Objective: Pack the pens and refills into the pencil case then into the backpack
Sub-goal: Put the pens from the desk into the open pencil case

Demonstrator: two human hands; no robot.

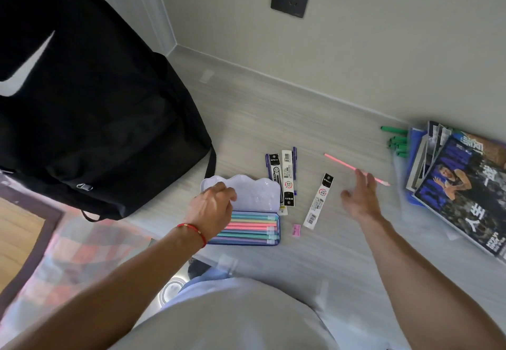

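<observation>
We see the pencil case [247, 210] lying open on the pale desk [273, 119], lid [252, 193] flipped up toward the wall, tray filled with pastel pens [252, 226] laid side by side. Our left hand [212, 208] rests over the case's left part, fingers curled on the lid edge, holding nothing we can make out. Our right hand [360, 197] hovers spread wide and empty, fingertips just beside a loose pink pen [345, 164] lying diagonal on the desk. Two refill packs [284, 178] lie touching each other just behind the case's right end; a third refill pack [319, 202] lies between the case and our right hand. A small pink eraser-like piece [296, 229] sits near the case corner. Black backpack [90, 103] stands at far left. Magazines [460, 185] stacked at right, green markers [397, 141] beside them.
</observation>
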